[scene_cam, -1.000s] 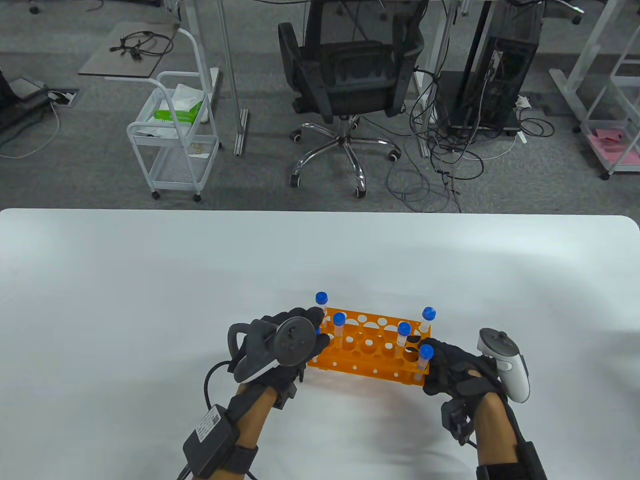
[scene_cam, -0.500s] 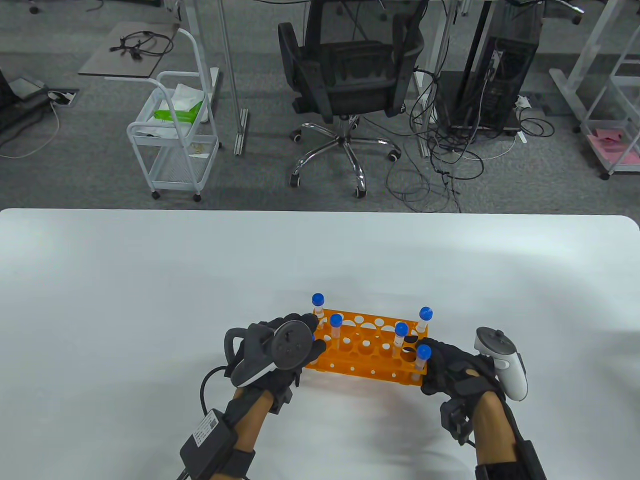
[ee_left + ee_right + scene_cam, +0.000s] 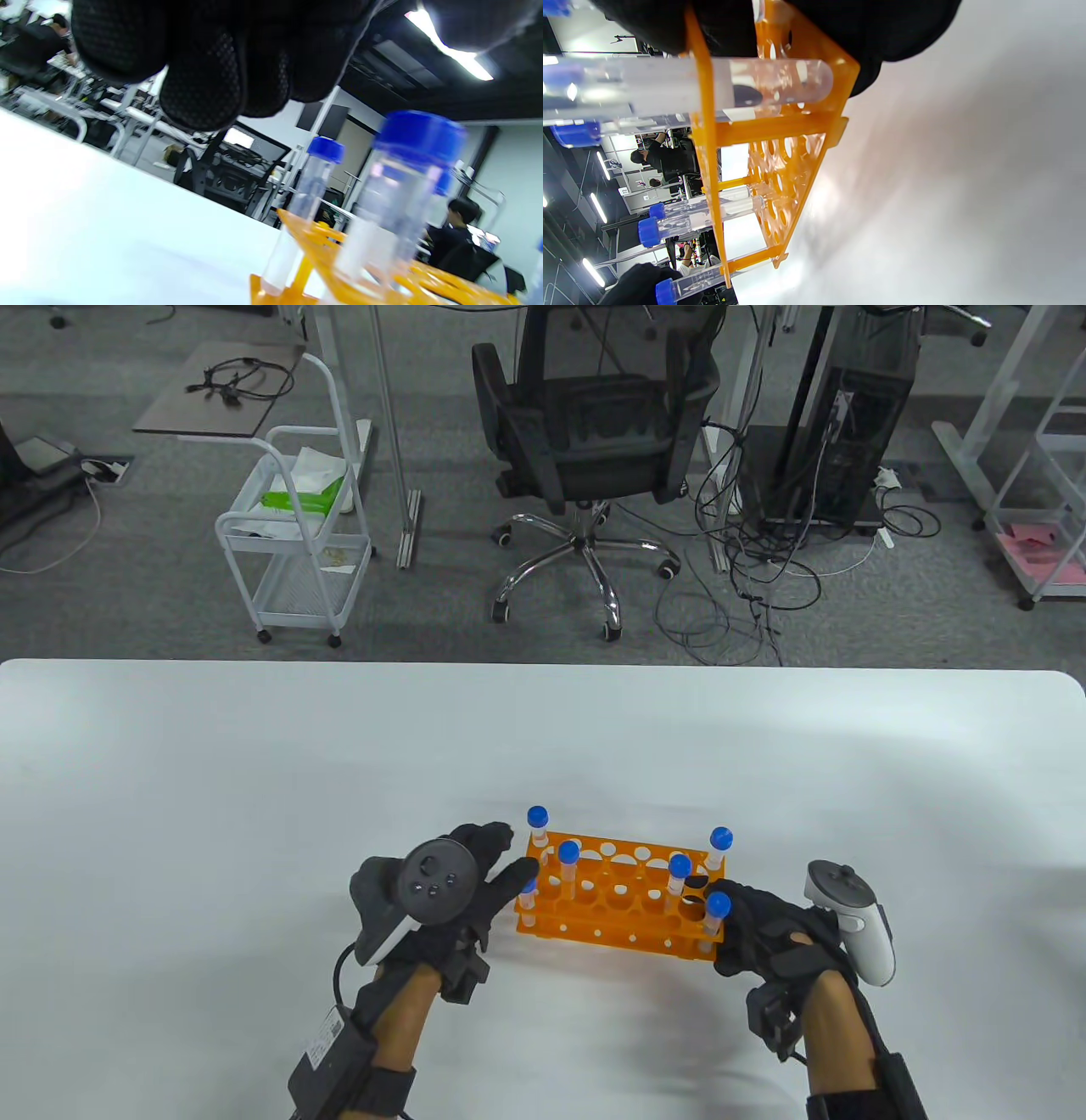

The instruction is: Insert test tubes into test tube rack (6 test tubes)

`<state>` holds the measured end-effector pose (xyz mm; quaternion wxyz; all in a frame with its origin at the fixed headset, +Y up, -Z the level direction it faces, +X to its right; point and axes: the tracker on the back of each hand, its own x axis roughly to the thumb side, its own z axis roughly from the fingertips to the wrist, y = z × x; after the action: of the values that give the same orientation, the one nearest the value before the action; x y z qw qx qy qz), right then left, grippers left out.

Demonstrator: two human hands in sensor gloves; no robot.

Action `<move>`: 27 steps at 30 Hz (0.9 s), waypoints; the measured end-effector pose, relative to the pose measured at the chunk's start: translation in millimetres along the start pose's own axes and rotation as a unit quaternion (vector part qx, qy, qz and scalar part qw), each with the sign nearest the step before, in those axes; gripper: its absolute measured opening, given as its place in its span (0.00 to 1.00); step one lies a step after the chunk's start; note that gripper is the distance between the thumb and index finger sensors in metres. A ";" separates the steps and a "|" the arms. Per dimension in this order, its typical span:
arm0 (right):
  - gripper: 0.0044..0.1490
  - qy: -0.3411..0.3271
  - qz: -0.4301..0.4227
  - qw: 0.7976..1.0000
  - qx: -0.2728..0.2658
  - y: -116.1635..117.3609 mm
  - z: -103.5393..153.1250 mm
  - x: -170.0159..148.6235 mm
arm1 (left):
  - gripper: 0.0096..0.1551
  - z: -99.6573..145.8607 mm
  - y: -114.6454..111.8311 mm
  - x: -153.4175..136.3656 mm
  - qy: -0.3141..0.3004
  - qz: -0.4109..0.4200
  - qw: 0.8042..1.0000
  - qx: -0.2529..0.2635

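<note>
An orange test tube rack point(image 3: 624, 914) stands on the white table point(image 3: 254, 814) near its front edge. Several clear tubes with blue caps stand upright in it, among them the far-left tube point(image 3: 537, 819) and the near-right tube point(image 3: 718, 906). My left hand point(image 3: 509, 855) is just left of the rack with its fingers spread, holding nothing. In the left wrist view its fingertips point(image 3: 203, 84) hang above two tubes point(image 3: 314, 178). My right hand point(image 3: 751, 925) grips the rack's right end. The right wrist view shows the rack point(image 3: 780, 127) and a tube point(image 3: 746, 82) under its fingers.
Beyond the table's far edge are a black office chair point(image 3: 594, 432), a white trolley point(image 3: 297, 543) and loose cables on the floor. The only object on the table is the rack.
My left hand has drawn back to the left, off the rack's left end, leaving the near-left tube standing in view. The rack shifted slightly left. My right hand kept its grip.
</note>
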<state>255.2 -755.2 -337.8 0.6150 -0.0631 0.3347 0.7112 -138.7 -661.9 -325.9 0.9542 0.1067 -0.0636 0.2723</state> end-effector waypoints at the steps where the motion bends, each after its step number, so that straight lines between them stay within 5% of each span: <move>1: 0.32 0.000 0.000 1.000 0.003 0.7 -0.3 0.3 | 0.38 -1.6 -1.3 -11.1 0.026 0.028 0.999 -0.008; 5: 0.32 -0.002 0.009 1.000 0.016 4.0 -0.4 3.0 | 0.29 -5.0 -13.5 -41.2 0.112 0.101 0.987 -0.062; 10: 0.32 -0.008 0.020 0.999 0.037 11.6 0.7 8.3 | 0.24 -10.4 -31.3 -51.7 0.105 0.154 0.976 -0.117; 16: 0.32 -0.008 0.013 0.999 0.050 13.4 -0.1 8.6 | 0.25 -9.6 -46.7 -58.5 0.127 0.281 0.939 -0.154; 27: 0.32 0.031 0.027 0.998 0.057 20.4 -13.5 1.8 | 0.22 -10.1 -61.0 -73.5 0.155 0.317 0.910 -0.217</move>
<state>231.7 -761.6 -341.0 0.5877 -0.0407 0.3953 0.7047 -167.4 -747.3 -359.2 0.8154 -0.1725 -0.0033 0.5526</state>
